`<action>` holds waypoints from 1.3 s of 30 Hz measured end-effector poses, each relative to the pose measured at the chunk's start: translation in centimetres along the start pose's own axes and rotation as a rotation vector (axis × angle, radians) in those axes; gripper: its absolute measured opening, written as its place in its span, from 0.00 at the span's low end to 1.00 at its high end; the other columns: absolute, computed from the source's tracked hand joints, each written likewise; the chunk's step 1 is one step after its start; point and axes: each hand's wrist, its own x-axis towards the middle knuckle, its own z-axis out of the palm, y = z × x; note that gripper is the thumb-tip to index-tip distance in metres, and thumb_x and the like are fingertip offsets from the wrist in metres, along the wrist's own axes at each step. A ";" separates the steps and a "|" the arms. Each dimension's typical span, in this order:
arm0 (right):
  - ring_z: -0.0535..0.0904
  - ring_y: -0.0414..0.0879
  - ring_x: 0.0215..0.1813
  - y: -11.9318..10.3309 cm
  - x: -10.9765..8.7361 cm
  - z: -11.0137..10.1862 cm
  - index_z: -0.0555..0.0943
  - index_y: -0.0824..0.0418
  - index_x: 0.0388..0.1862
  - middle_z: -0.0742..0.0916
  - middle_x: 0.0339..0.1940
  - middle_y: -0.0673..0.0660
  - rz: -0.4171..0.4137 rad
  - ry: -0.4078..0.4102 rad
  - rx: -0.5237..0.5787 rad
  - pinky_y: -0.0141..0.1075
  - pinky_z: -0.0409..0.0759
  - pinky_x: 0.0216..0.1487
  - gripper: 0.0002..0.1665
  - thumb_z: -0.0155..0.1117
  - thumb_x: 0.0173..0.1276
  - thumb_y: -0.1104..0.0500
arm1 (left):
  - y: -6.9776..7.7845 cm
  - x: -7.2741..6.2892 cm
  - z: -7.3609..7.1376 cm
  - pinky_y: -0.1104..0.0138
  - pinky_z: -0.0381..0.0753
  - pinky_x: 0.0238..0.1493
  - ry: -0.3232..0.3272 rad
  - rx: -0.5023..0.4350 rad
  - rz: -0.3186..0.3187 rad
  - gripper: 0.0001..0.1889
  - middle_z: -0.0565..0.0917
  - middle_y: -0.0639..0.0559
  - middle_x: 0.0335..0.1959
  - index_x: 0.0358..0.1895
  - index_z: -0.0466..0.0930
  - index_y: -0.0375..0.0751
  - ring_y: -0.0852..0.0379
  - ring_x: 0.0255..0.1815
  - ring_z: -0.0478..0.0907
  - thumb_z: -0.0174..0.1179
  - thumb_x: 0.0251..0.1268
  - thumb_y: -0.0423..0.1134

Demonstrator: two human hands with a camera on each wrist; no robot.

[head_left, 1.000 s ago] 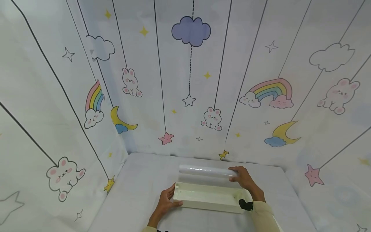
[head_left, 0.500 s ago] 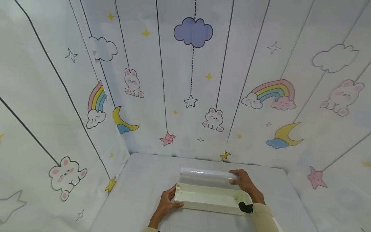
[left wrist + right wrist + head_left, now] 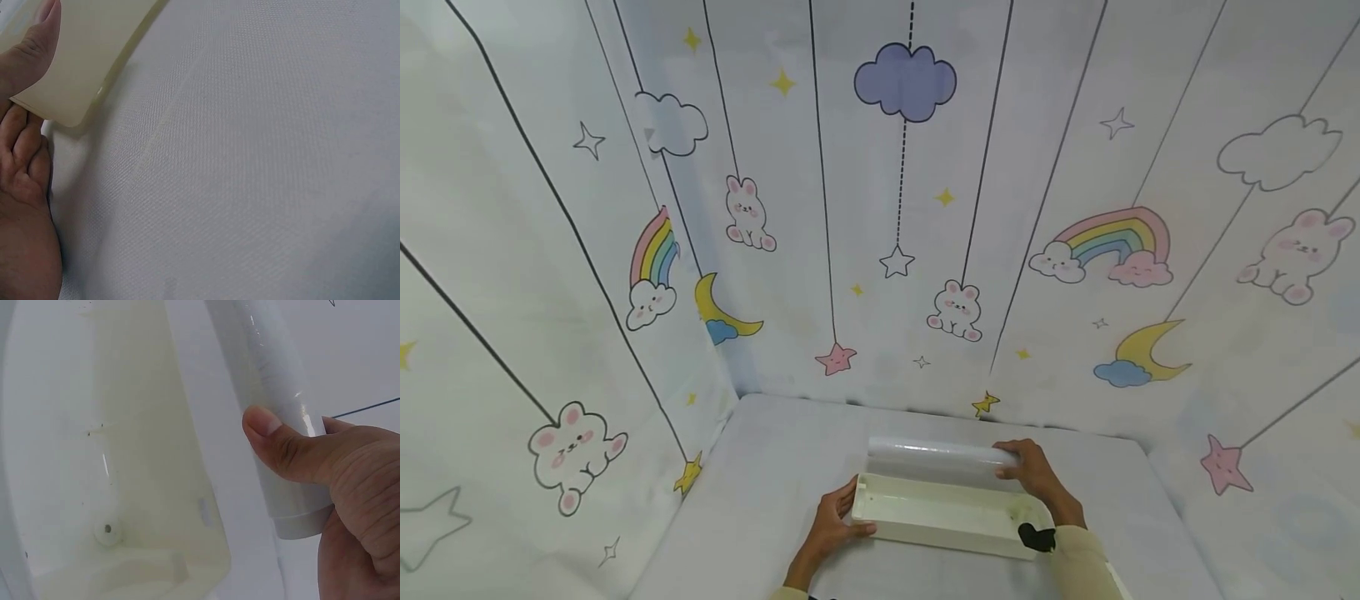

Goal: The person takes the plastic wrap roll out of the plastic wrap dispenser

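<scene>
A cream, long plastic trough (image 3: 951, 540) lies open side up before me in the head view. My left hand (image 3: 831, 523) grips its left end, thumb along the front wall and fingers behind the end. In the left wrist view, the thumb lies on the trough's wall (image 3: 81, 81). Just beyond the trough is a roll of glossy clear film (image 3: 925, 452), roughly parallel to it. My right hand (image 3: 1033, 473) holds the roll's right end. The right wrist view shows the thumb across the roll (image 3: 281, 375) near its core end (image 3: 303, 525); the fingers behind are mostly hidden.
A white cloth (image 3: 737, 500) covers the table. Printed white sheets (image 3: 865, 167) hang behind and on both sides, close to the table's edges. A black strap piece (image 3: 1036, 537) at the right wrist overlaps the trough's right end.
The roll and my right hand have come slightly nearer the trough. My left hand keeps its hold on the trough. The head view has shifted a little.
</scene>
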 end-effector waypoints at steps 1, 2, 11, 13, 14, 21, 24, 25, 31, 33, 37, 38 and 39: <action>0.87 0.65 0.55 0.0 0.0 0.1 0.90 0.75 0.55 0.92 0.55 0.73 0.006 0.005 -0.001 0.45 0.86 0.55 0.28 0.85 0.52 0.71 | -0.1 0.0 0.0 0.63 0.76 0.81 -0.002 0.003 0.008 0.56 0.68 0.26 0.81 0.82 0.59 0.20 0.28 0.82 0.69 0.86 0.56 0.38; 0.87 0.65 0.55 0.0 0.0 0.1 0.90 0.75 0.55 0.92 0.54 0.73 0.006 0.006 -0.002 0.45 0.86 0.54 0.28 0.86 0.52 0.72 | -0.2 0.0 -0.1 0.65 0.77 0.80 -0.006 0.010 0.020 0.56 0.68 0.24 0.80 0.81 0.59 0.19 0.28 0.81 0.70 0.85 0.57 0.39; 0.87 0.66 0.56 -0.1 0.3 0.5 0.89 0.75 0.55 0.92 0.55 0.73 0.019 -0.009 0.000 0.48 0.86 0.56 0.29 0.85 0.53 0.72 | -1.5 0.5 -0.4 0.82 0.71 0.75 -0.007 -0.076 -0.069 0.60 0.68 0.34 0.83 0.84 0.60 0.27 0.37 0.84 0.68 0.88 0.52 0.43; 0.88 0.65 0.56 0.0 0.5 0.6 0.89 0.75 0.55 0.92 0.56 0.73 0.022 -0.011 0.001 0.48 0.87 0.56 0.29 0.85 0.53 0.72 | -1.5 0.5 -0.4 0.82 0.72 0.75 -0.002 -0.072 -0.061 0.59 0.69 0.33 0.82 0.83 0.61 0.27 0.39 0.83 0.70 0.88 0.52 0.43; 0.88 0.65 0.56 0.1 0.6 0.7 0.89 0.74 0.55 0.92 0.56 0.73 0.028 -0.009 0.005 0.49 0.86 0.56 0.28 0.85 0.53 0.72 | -1.5 0.5 -0.4 0.81 0.72 0.75 -0.002 -0.061 -0.050 0.59 0.69 0.32 0.82 0.83 0.61 0.26 0.40 0.83 0.71 0.88 0.52 0.43; 0.88 0.66 0.57 0.5 0.5 1.0 0.90 0.74 0.55 0.92 0.56 0.72 0.033 -0.016 -0.004 0.48 0.86 0.56 0.28 0.85 0.53 0.71 | -1.2 0.3 -0.4 0.74 0.75 0.78 -0.014 -0.009 0.024 0.56 0.68 0.23 0.79 0.81 0.60 0.20 0.36 0.82 0.73 0.85 0.57 0.40; 0.88 0.67 0.58 0.5 0.4 1.2 0.89 0.76 0.55 0.92 0.56 0.73 0.025 -0.026 0.006 0.49 0.87 0.55 0.28 0.85 0.53 0.72 | -1.2 0.3 -0.4 0.76 0.74 0.77 -0.013 -0.018 0.019 0.56 0.68 0.23 0.80 0.81 0.60 0.20 0.38 0.82 0.73 0.86 0.56 0.40; 0.88 0.68 0.58 0.5 0.4 1.3 0.89 0.75 0.55 0.92 0.56 0.73 0.029 -0.024 0.010 0.49 0.88 0.55 0.29 0.85 0.53 0.72 | -1.2 0.3 -0.4 0.77 0.74 0.77 -0.011 -0.026 0.013 0.56 0.68 0.24 0.80 0.82 0.60 0.20 0.38 0.82 0.73 0.86 0.56 0.40; 0.88 0.67 0.57 0.9 0.6 1.6 0.90 0.75 0.55 0.92 0.56 0.73 0.037 -0.022 -0.015 0.48 0.88 0.55 0.28 0.86 0.53 0.71 | -1.6 0.4 -0.4 0.81 0.73 0.74 -0.005 -0.071 -0.016 0.58 0.69 0.27 0.81 0.82 0.60 0.23 0.37 0.82 0.71 0.87 0.54 0.42; 0.88 0.67 0.58 1.0 0.6 1.6 0.90 0.75 0.55 0.92 0.56 0.73 0.038 -0.024 -0.019 0.49 0.89 0.56 0.28 0.86 0.52 0.72 | -1.7 0.3 -0.4 0.82 0.73 0.74 -0.005 -0.081 -0.021 0.58 0.68 0.28 0.81 0.82 0.60 0.23 0.39 0.82 0.71 0.87 0.53 0.42; 0.88 0.68 0.58 1.2 0.7 1.6 0.90 0.75 0.54 0.92 0.56 0.73 0.031 -0.022 -0.014 0.51 0.88 0.57 0.28 0.86 0.52 0.72 | -1.6 0.3 -0.4 0.82 0.73 0.74 -0.005 -0.087 -0.035 0.58 0.68 0.30 0.82 0.83 0.60 0.25 0.49 0.82 0.72 0.87 0.54 0.42; 0.88 0.68 0.58 1.3 0.7 1.7 0.90 0.75 0.54 0.92 0.56 0.73 0.039 -0.020 -0.006 0.50 0.88 0.57 0.28 0.86 0.52 0.72 | -1.5 0.2 -0.4 0.81 0.73 0.74 -0.009 -0.078 -0.024 0.57 0.68 0.29 0.82 0.83 0.60 0.24 0.49 0.82 0.72 0.87 0.55 0.41; 0.88 0.68 0.58 1.3 0.6 1.7 0.90 0.75 0.54 0.92 0.56 0.73 0.040 -0.023 -0.005 0.51 0.88 0.58 0.28 0.86 0.52 0.72 | -1.4 0.2 -0.5 0.81 0.74 0.74 -0.011 -0.070 -0.017 0.57 0.68 0.28 0.81 0.82 0.60 0.23 0.49 0.82 0.72 0.86 0.55 0.41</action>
